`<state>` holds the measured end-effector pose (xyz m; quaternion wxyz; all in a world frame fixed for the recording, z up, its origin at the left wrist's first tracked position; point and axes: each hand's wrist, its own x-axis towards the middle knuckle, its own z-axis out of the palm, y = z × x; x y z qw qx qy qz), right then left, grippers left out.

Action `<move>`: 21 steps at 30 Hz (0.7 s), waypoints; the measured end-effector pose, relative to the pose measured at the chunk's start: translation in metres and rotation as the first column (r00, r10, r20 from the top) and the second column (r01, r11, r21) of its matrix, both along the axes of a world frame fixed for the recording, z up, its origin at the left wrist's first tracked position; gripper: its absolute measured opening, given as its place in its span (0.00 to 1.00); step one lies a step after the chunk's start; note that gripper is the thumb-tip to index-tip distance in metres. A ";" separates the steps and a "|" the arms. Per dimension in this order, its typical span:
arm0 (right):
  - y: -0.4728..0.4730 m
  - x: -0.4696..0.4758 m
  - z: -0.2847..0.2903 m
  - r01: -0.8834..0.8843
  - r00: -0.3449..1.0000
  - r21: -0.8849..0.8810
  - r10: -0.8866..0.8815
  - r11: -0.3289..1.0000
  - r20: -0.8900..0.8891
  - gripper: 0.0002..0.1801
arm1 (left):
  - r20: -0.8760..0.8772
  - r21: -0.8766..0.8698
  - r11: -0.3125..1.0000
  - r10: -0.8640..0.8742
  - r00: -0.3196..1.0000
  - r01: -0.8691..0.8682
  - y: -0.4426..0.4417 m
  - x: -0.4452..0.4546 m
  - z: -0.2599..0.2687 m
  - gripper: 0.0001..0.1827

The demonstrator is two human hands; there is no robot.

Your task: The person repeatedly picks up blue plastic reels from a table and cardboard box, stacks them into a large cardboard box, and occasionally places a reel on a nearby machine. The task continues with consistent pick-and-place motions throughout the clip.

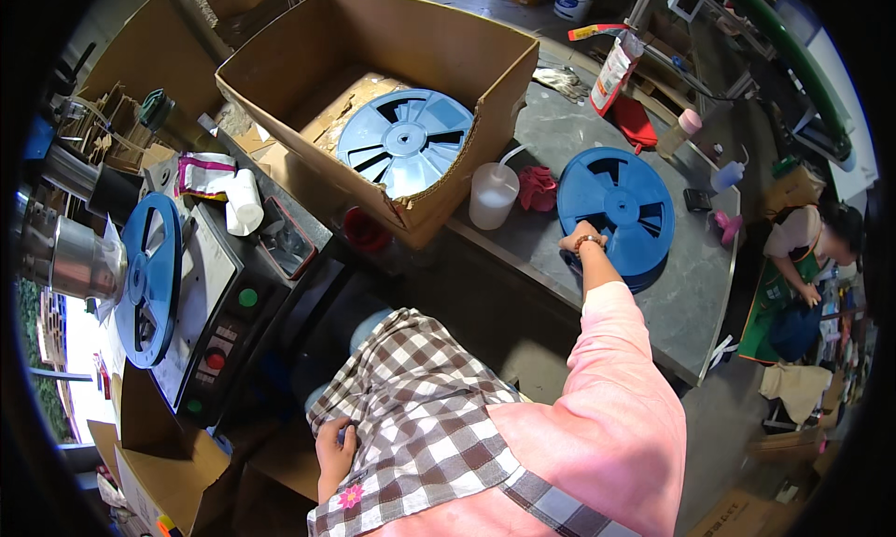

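Observation:
My right hand [586,237], with a beaded bracelet at the wrist, is at the near left rim of a blue plastic reel [633,187] on top of a stack on the grey table; its fingertips are hidden in the reel's opening. My left hand [336,453] rests against the checked apron [420,411] in my lap, its fingers curled; whether it holds anything is unclear. Another blue reel [137,285] stands upright against the machine [217,306] at the left. Inside the open cardboard box [364,166] lies a further blue reel [406,139].
A white plastic bottle with a tube [494,195] and a red cloth [537,188] are between box and stack. Gloves [562,82] and a red and white bag [616,71] lie farther back. A co-worker [805,257] is at the right. An open carton [168,467] stands below the machine.

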<state>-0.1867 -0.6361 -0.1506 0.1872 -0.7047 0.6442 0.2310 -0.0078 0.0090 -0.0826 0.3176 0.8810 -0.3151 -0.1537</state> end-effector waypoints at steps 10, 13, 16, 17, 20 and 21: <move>-0.011 -0.069 0.031 -0.154 0.988 0.026 0.154 0.988 -0.003 0.34 | -0.062 0.029 0.999 0.034 0.997 -0.032 0.012 0.001 -0.012 0.09; 0.015 -0.096 0.042 -0.138 0.989 -0.052 0.140 0.989 0.039 0.32 | -0.071 0.021 1.000 0.020 0.997 -0.019 0.007 0.003 -0.012 0.09; 0.019 -0.129 0.009 -0.147 0.988 -0.080 0.151 0.986 0.045 0.42 | -0.065 0.023 1.000 0.013 0.998 -0.011 0.008 0.006 -0.014 0.09; 0.024 -0.136 0.005 -0.144 0.988 -0.084 0.149 0.986 0.050 0.50 | -0.064 0.019 1.000 0.019 0.998 -0.018 0.013 0.005 -0.017 0.09; 0.036 -0.144 0.000 -0.159 0.986 -0.064 0.162 0.985 0.047 0.49 | -0.052 0.026 0.999 0.030 0.998 -0.028 0.013 0.007 -0.011 0.10; 0.038 -0.145 -0.002 -0.151 0.987 -0.066 0.154 0.986 0.040 0.49 | -0.046 0.014 1.000 0.029 0.999 -0.028 0.015 0.007 -0.013 0.10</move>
